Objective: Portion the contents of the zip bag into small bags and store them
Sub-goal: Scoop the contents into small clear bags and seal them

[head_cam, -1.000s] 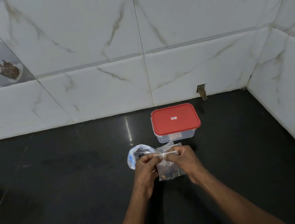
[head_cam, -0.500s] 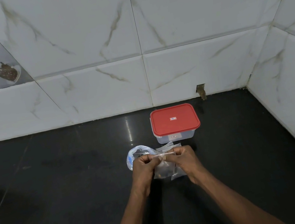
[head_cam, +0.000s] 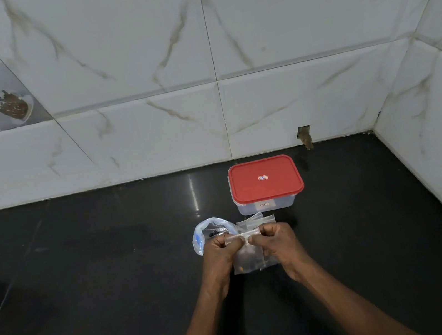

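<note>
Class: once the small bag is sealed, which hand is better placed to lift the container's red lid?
Probably right: the right hand is nearer the red lid, straight ahead of it; the left hand sits beside the zip bag.

Black countertop meets marbled wall tiles, one perhaps chipped.

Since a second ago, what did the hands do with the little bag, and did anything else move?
The left hand and right hand slid their pinching fingertips closer together along the top strip of the small bag, nearly meeting. Neither grip let go. The red-lidded container and the bigger zip bag stayed put.
</note>
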A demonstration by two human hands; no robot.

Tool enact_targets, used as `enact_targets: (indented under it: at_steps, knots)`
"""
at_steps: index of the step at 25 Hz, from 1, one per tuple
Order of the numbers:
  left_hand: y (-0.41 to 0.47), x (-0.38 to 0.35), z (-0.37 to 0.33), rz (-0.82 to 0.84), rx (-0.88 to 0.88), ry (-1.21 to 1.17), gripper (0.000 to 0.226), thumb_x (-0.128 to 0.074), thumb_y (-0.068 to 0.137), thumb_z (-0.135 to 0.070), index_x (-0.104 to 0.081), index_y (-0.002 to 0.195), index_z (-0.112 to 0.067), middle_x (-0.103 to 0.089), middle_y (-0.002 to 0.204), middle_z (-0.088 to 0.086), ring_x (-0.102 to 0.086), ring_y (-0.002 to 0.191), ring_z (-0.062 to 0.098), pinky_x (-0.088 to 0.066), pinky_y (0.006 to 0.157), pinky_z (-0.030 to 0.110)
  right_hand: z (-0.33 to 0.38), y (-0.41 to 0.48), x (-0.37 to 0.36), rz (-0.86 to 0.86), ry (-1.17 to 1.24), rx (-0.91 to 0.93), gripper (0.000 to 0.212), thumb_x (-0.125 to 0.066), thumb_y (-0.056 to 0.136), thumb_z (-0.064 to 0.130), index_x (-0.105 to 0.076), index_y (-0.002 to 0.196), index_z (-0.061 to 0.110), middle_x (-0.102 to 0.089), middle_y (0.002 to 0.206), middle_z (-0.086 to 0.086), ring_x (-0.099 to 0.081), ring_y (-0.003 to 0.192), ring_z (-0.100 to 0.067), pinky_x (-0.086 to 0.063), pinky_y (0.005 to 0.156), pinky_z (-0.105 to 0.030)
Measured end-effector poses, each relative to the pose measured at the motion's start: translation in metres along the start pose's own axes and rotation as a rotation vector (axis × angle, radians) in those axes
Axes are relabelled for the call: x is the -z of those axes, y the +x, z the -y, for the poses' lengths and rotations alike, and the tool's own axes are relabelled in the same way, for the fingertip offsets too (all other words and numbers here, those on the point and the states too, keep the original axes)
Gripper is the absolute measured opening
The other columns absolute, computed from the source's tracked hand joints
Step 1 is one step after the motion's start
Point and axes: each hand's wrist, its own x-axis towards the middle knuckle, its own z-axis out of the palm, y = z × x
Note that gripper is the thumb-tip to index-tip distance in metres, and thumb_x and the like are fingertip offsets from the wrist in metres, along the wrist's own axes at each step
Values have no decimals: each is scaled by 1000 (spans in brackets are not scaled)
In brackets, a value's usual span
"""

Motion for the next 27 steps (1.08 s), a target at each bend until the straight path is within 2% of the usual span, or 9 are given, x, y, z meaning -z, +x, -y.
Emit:
enact_targets:
  at_steps: [2, 4, 9, 13, 16, 18, 21, 24, 27]
  knots:
    - [3, -1, 1, -34, 13, 29, 10, -64, 89, 0, -71, 85, 6, -74, 84, 23, -66, 79, 33, -57, 78, 46, 1, -1, 0, -11, 38, -20, 10, -68, 79, 0, -71, 72, 5, -70, 70, -11, -66, 64, -21, -57, 66, -42]
    - [3, -1, 1, -38, 21, 33, 8, -63, 88, 0, -70, 85, 3, -71, 81, 17, -63, 77, 30, -55, 74, 41, 3, -2, -2, -22, 44, -22, 10, -66, 80, -1, -70, 71, 4, -67, 66, -7, -63, 60, -17, -55, 61, -38]
    - [0, 1, 1, 17, 16, -3, 8, -73, 84, -6, -75, 92, -7, -78, 87, 12, -74, 81, 25, -59, 69, 36, 8, -7, -4, 8, 48, -13, 7, -67, 82, 1, -70, 77, -1, -72, 75, -15, -69, 64, -22, -58, 59, -38]
    - [1, 3, 1, 8, -18, 58, 19, -72, 77, -13, -73, 91, 0, -76, 87, 18, -70, 82, 30, -58, 81, 44, 10, -8, -5, 27, 33, -20, 6, -69, 82, 0, -70, 78, -5, -72, 76, -15, -69, 65, -21, -56, 57, -31]
    - [1, 3, 0, -12, -61, 87, 19, -70, 77, -9, -69, 87, 6, -71, 82, 23, -65, 75, 24, -56, 79, 44, 9, -6, -7, 5, -3, 4, 10, -74, 78, 2, -70, 72, -4, -69, 68, -15, -63, 62, -23, -53, 57, -32]
    - [0, 3, -1, -27, -66, 99, 12, -70, 77, -9, -69, 80, 3, -71, 76, 19, -64, 72, 22, -55, 75, 42, 8, -5, -7, -4, -12, 21, 14, -78, 75, 4, -70, 68, -4, -66, 64, -14, -57, 59, -22, -48, 54, -29]
    - [-3, 3, -2, -23, -70, 105, 9, -72, 69, -16, -69, 69, -7, -66, 68, 10, -60, 67, 19, -50, 72, 38, 7, -6, -6, 19, -5, 42, 12, -79, 74, 4, -72, 65, 1, -67, 61, -10, -58, 57, -18, -48, 53, -27]
    - [-2, 5, -1, 11, -78, 85, 13, -75, 65, -19, -71, 67, -7, -68, 72, 16, -60, 70, 24, -50, 74, 42, 4, -7, -5, -6, -23, 83, 16, -75, 75, 1, -72, 61, 8, -67, 59, -5, -61, 56, -12, -49, 55, -26]
    - [-3, 9, -1, 58, -81, 80, 10, -80, 72, -17, -76, 70, -9, -72, 80, 22, -65, 76, 30, -55, 80, 51, 4, -5, 1, 1, -40, 110, 11, -71, 77, 0, -71, 66, 2, -66, 60, -5, -58, 55, -10, -47, 54, -25]
